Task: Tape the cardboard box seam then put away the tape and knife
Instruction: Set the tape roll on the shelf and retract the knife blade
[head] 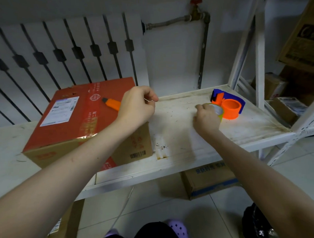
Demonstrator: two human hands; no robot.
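Note:
A cardboard box (72, 120) with a red printed top and a strip of tape along its seam stands on the left of the white shelf (180, 141). An orange utility knife (111, 104) lies on the box top, its right end hidden under my left hand (136, 106). That hand hovers over the box's right edge with thumb and forefinger pinched; what they hold is not visible. My right hand (207, 117) grips a yellowish tape roll (218, 111) on the shelf, right beside an orange and blue tape dispenser (229, 105).
A radiator (61, 51) and a pipe with a red valve (196, 10) line the wall behind. White shelf posts (258, 49) rise at the right, with stacked cartons (301, 42) beyond. Another carton (210, 179) sits on the floor under the shelf.

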